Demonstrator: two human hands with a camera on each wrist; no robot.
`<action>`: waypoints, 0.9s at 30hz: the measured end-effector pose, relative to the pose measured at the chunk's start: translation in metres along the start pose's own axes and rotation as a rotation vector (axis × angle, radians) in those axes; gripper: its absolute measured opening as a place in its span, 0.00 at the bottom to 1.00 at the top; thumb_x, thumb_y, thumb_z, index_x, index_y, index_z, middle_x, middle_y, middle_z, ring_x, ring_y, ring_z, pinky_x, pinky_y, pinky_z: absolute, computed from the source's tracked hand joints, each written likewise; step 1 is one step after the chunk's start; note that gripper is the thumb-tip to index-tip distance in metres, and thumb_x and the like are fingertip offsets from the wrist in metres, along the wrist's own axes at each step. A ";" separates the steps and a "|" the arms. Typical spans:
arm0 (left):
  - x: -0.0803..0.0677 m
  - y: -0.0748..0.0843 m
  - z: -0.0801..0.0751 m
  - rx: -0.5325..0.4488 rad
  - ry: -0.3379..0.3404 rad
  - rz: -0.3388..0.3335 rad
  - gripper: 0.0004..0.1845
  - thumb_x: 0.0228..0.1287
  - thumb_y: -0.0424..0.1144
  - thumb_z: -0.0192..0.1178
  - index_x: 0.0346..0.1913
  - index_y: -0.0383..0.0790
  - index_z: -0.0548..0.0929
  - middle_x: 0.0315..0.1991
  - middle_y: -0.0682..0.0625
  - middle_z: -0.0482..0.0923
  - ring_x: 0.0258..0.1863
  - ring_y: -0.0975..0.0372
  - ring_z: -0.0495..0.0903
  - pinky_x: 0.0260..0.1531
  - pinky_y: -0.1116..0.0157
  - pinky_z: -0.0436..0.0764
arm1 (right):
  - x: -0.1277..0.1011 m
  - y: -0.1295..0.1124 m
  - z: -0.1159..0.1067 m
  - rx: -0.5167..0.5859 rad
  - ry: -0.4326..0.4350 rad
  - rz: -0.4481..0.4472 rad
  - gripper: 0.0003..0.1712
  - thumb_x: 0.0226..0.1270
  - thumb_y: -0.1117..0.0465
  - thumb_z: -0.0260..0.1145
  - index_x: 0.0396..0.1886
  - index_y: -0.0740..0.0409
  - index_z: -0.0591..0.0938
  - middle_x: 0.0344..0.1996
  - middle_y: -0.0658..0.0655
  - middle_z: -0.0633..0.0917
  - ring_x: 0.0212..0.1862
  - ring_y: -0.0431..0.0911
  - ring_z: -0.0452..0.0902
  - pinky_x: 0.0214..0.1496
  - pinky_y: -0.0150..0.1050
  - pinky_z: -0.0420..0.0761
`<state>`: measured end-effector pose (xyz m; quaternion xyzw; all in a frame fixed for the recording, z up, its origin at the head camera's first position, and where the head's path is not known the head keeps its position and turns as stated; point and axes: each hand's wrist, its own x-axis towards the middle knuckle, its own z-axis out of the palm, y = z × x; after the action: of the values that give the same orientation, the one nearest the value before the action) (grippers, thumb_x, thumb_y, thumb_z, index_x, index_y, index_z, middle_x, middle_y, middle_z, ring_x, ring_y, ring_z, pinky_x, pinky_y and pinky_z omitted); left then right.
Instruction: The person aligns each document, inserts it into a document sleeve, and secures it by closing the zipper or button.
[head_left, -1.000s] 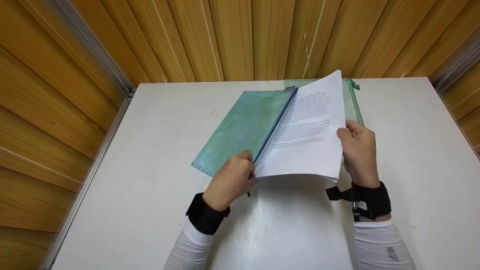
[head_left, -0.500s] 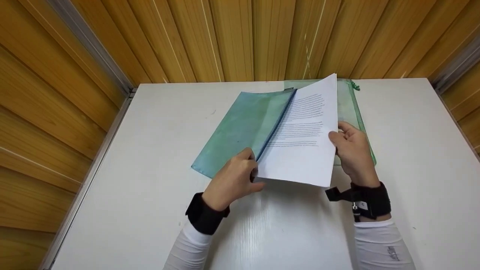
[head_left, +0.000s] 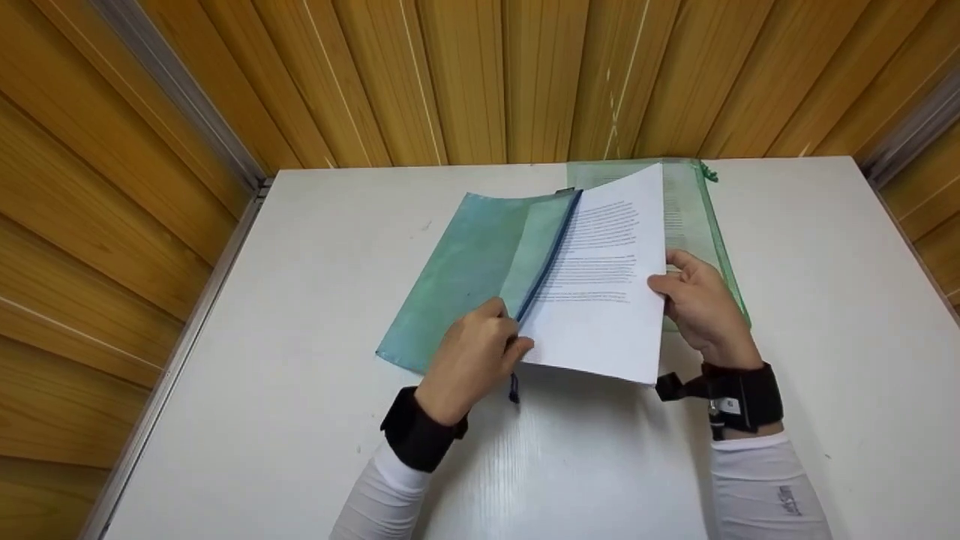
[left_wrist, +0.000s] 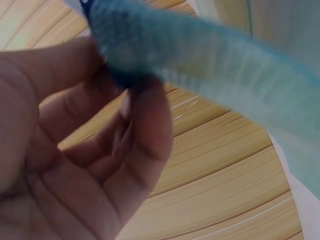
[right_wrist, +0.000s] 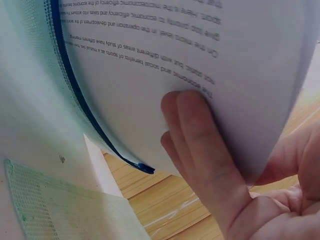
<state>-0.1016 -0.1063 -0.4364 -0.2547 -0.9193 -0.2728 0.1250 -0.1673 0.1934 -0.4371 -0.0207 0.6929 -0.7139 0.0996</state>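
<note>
A blue-green mesh zipper pouch is tilted above the table, its dark blue zippered mouth facing right. My left hand pinches the near corner of that mouth between thumb and fingers; the left wrist view shows the pinched mesh corner, blurred. Printed paper sheets stick out of the mouth, their left part hidden inside the pouch. My right hand holds the sheets by their right edge, thumb on the front and fingers behind. In the right wrist view, several fingers lie against the printed side.
A second, green mesh zipper pouch with printed paper inside lies flat at the back of the white table, partly behind the sheets. Wood-look panels rise beyond the back edge and at the left.
My right hand has moved left with the sheets, and less of them shows outside the pouch. The pouch has shifted slightly towards me. My left thumb has changed its place at the corner.
</note>
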 end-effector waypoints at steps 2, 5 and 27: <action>0.000 0.002 0.004 0.059 0.065 -0.018 0.17 0.64 0.28 0.74 0.20 0.38 0.80 0.25 0.47 0.70 0.22 0.64 0.68 0.25 0.71 0.68 | 0.001 0.001 0.000 0.003 -0.021 0.010 0.32 0.83 0.73 0.48 0.80 0.81 0.53 0.59 0.59 0.89 0.49 0.37 0.91 0.48 0.33 0.89; 0.000 0.005 0.009 0.135 0.138 -0.040 0.22 0.62 0.24 0.72 0.17 0.41 0.73 0.24 0.48 0.67 0.23 0.66 0.58 0.24 0.69 0.62 | 0.001 0.002 -0.001 0.011 -0.043 0.017 0.32 0.83 0.73 0.47 0.80 0.81 0.53 0.61 0.60 0.88 0.50 0.38 0.91 0.48 0.33 0.89; 0.004 0.001 0.026 0.309 0.242 0.057 0.14 0.64 0.20 0.68 0.22 0.36 0.83 0.24 0.48 0.67 0.26 0.66 0.53 0.21 0.71 0.65 | 0.006 0.010 0.012 0.004 -0.076 0.049 0.32 0.83 0.73 0.46 0.81 0.78 0.52 0.72 0.77 0.75 0.52 0.39 0.90 0.50 0.34 0.89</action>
<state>-0.1062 -0.0890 -0.4560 -0.2240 -0.9209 -0.1534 0.2798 -0.1696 0.1804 -0.4473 -0.0304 0.6875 -0.7113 0.1432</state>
